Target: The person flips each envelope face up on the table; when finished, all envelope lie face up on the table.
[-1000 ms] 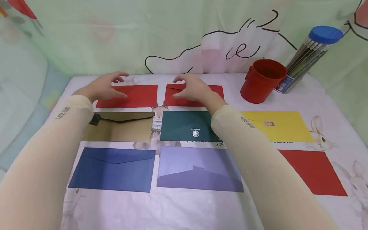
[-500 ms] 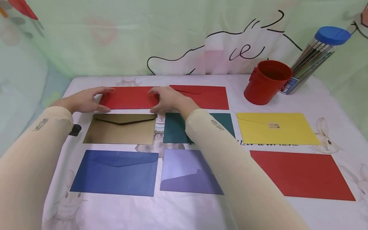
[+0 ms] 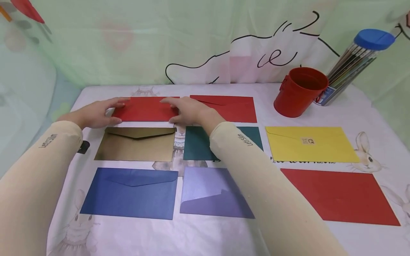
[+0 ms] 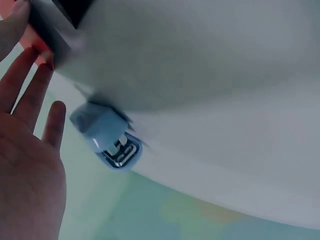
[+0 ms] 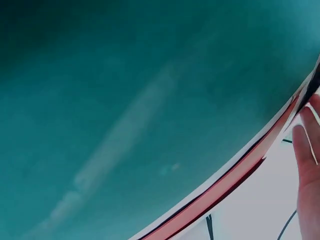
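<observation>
My left hand is at the left end of a red envelope in the back row, its thumb near the front edge and its fingers along the far edge. At the same envelope's right end, my right hand spreads thumb and fingers over the corner area. The envelope lies flat on the table. In the left wrist view the left fingers look nearly straight, their tips at the red paper. The right wrist view shows the right hand with extended fingers beside a dark green envelope.
A second red envelope lies right of it. Nearer are gold, yellow, blue, lavender and red envelopes. A red bucket and a blue-lidded pencil tube stand back right. A small light-blue object sits near the table edge.
Both hands have come down to the back-left red envelope; the left moved left and nearer, the right moved left from the second red envelope. Over the last half second they barely move.
</observation>
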Demonstrator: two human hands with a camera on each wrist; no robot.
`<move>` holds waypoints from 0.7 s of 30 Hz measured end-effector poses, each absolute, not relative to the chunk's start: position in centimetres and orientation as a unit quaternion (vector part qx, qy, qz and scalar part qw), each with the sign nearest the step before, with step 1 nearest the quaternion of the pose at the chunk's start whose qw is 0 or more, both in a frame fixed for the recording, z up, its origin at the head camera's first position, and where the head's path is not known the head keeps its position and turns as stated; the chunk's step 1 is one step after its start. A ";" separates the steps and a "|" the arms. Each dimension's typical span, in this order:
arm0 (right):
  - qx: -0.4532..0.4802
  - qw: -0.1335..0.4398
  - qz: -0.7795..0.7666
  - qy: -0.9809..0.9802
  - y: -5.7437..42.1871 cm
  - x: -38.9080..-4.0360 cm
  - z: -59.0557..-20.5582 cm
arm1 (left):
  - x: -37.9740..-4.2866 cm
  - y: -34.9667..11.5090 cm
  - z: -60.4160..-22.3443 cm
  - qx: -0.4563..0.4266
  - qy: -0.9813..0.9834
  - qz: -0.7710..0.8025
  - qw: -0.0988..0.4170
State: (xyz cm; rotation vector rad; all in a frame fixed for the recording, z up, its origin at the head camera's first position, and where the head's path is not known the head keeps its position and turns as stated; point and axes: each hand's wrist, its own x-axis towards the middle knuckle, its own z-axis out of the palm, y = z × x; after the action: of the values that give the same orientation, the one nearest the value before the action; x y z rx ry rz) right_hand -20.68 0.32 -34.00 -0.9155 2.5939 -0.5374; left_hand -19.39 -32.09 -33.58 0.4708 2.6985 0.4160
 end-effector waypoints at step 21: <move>-0.263 0.015 -0.370 0.891 0.3 -21.1 -32.4 | -18.7 -31.0 -31.3 0.088 0.959 0.267 -0.041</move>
State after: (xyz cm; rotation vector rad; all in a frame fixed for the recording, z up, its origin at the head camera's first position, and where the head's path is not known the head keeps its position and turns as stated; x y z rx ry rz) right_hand -21.15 0.26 -32.41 -0.8182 2.7733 -1.1501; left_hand -18.71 -31.03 -31.34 0.2829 3.0935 0.8610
